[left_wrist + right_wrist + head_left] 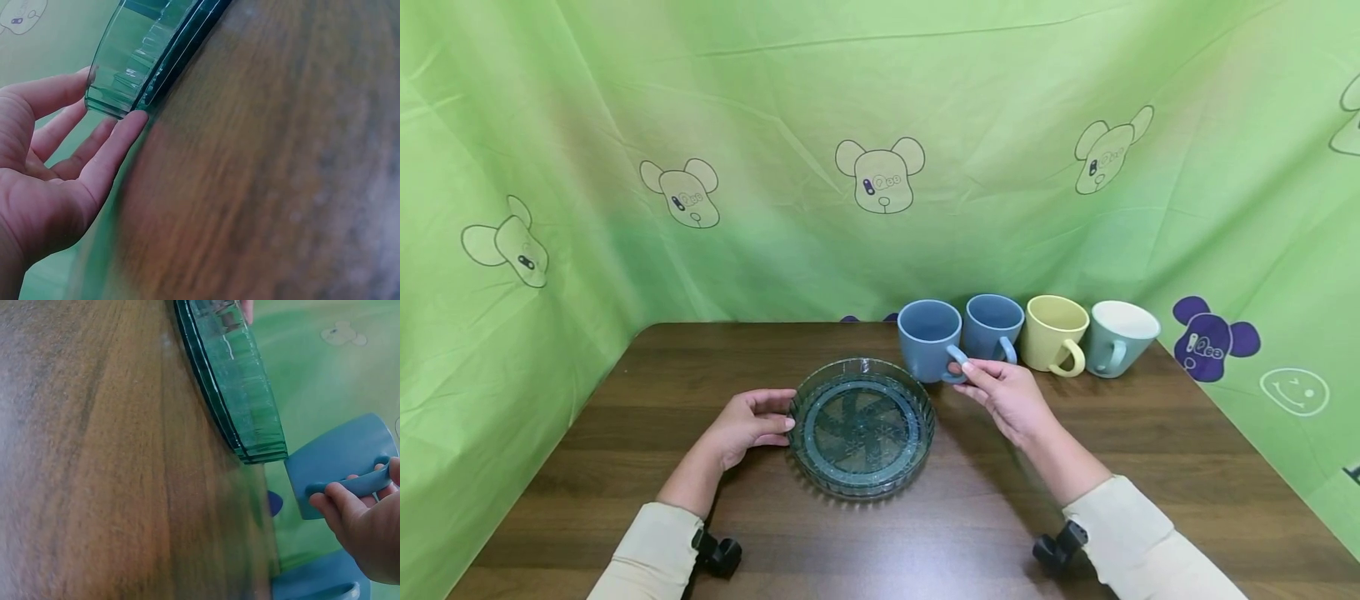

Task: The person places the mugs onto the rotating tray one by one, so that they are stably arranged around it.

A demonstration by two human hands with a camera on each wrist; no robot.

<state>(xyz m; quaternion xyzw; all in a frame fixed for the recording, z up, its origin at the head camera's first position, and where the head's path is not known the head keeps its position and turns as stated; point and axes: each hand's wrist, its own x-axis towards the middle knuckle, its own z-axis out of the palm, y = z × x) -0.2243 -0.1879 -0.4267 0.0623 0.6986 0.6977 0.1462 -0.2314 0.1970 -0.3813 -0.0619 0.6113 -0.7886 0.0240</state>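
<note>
A round green glass dish [862, 493] with a ribbed wall stands on the wooden table. At its left side my left hand [741, 427] touches the rim and outer wall with fairly straight, spread fingers, as the left wrist view shows. Thumb and fingertips of my right hand [1006, 402] pinch the handle of a blue mug [925, 354] behind the dish's right edge. In the right wrist view that mug [337, 462] looks slightly raised, with backdrop showing between its base and the table. A second blue mug [985, 321] stands just right of it.
Right of the blue mugs stand a yellow mug [1047, 346] and a teal mug [1101, 350] with a white inside, along the back of the table [700, 358]. A green patterned cloth [790, 233] hangs behind and around the table. Each wrist wears a small black camera.
</note>
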